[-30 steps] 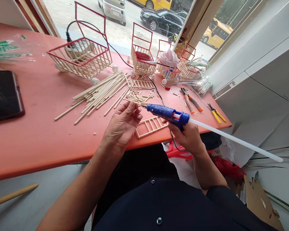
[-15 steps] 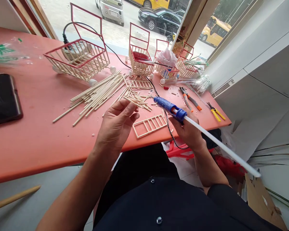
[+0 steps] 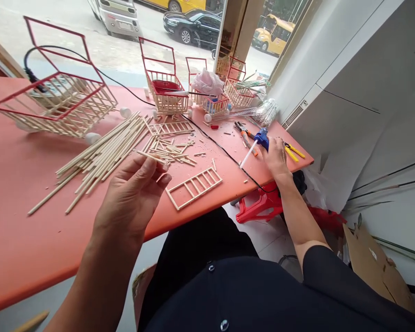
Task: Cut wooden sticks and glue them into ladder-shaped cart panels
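Between the thumb and fingers of my left hand (image 3: 134,189) is a short wooden stick (image 3: 151,157), held above the table. My right hand (image 3: 275,154) is wrapped round a blue glue gun (image 3: 262,137) at the table's right side, beside the pliers; a white glue stick (image 3: 248,154) juts from it toward the table. A small ladder-like wooden frame (image 3: 194,187) lies flat near the front edge, between my hands. Behind it are a pile of short cut sticks (image 3: 173,151) and a second wooden frame (image 3: 171,128). Long sticks (image 3: 103,157) lie in a bundle behind my left hand.
Several small stick-built carts with red rims stand along the window, the nearest cart (image 3: 62,99) at left. Orange-handled pliers (image 3: 246,138) and yellow-handled cutters (image 3: 293,151) lie at right. A black cord (image 3: 214,142) crosses the table (image 3: 124,258). A red stool (image 3: 259,205) is below.
My right hand has carried the glue gun away from my left hand to the table's right side and turned it round. My left hand still holds the short stick. The view has shifted right.
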A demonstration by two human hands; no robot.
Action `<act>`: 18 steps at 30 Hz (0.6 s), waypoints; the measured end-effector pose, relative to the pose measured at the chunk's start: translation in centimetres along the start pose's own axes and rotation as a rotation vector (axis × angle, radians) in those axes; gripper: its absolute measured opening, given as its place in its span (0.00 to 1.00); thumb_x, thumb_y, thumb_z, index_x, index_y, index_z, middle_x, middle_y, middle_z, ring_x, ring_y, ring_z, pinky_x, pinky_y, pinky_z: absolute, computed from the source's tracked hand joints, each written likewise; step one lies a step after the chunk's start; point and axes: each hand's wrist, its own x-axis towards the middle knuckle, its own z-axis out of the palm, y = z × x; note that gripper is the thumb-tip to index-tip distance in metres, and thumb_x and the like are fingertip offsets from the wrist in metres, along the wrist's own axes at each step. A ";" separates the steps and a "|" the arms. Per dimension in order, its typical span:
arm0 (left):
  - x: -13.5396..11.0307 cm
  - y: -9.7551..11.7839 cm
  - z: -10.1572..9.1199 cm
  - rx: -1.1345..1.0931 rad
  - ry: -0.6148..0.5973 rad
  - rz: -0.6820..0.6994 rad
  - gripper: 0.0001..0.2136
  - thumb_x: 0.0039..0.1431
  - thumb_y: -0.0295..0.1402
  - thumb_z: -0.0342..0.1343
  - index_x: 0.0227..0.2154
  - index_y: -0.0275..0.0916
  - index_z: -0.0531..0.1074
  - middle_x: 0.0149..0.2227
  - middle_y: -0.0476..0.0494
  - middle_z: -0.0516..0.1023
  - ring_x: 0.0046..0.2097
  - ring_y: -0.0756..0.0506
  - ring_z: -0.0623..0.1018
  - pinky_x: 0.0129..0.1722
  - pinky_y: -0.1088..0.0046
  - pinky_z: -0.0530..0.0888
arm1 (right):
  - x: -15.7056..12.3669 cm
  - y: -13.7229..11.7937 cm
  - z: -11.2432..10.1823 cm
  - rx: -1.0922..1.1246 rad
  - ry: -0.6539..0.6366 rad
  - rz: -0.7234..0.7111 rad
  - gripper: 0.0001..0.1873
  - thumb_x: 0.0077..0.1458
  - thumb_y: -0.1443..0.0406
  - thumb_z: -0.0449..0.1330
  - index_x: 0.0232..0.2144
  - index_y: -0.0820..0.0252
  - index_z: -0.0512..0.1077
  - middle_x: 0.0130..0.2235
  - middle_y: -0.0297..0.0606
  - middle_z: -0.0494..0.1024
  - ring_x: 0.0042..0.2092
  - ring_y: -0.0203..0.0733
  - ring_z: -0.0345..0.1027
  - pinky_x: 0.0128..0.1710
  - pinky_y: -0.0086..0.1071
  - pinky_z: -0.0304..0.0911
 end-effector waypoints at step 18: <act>1.3 -1.2 1.0 0.248 -0.005 -0.090 0.23 0.33 0.43 0.89 0.27 0.40 0.83 0.30 0.50 0.81 0.34 0.52 0.77 0.36 0.80 0.79 | -0.4 -0.5 -0.9 0.097 0.070 -0.002 0.20 0.67 0.66 0.63 0.59 0.66 0.77 0.61 0.62 0.75 0.65 0.64 0.68 0.71 0.57 0.61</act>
